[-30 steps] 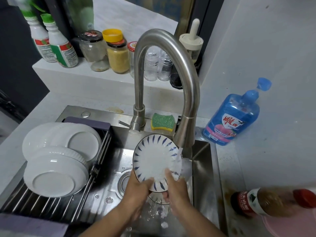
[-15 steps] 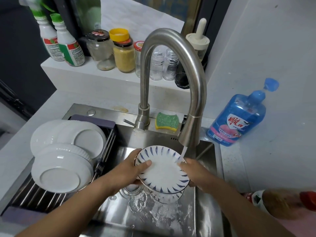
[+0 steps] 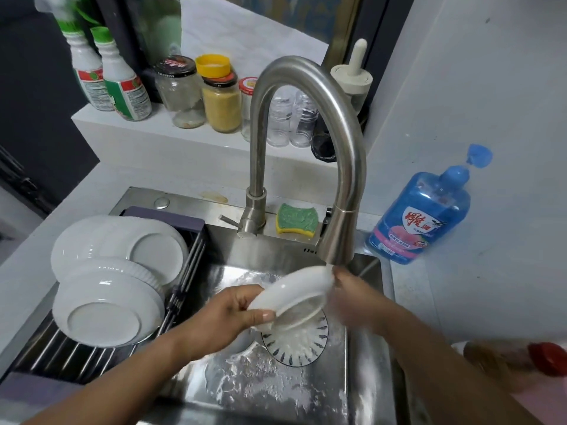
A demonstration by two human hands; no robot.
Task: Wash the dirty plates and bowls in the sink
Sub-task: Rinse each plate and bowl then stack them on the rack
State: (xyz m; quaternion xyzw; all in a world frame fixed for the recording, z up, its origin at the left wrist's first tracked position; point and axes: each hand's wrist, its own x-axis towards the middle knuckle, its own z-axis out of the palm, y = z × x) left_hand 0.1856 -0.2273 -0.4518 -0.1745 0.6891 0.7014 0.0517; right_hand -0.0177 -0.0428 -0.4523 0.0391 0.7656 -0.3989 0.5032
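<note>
— Plate [image 3: 291,289]?
— Tilted under the tap [image 3: 337,240], over the sink [image 3: 362,378]. Left grip [image 3: 233,311] pinches its rim; right grip [image 3: 352,296] is blurred, hold unclear.
— Risk?
— The wet rim could slip and crack the dish [image 3: 294,345] below.

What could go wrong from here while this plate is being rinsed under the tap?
1. The wet plate is tilted and gripped at its rim by the left hand; the right hand is blurred. A slip could drop it onto the patterned plate lying directly below in the sink.
2. The plate's upper rim sits right beside the faucet spout, so it might knock and chip.
</note>
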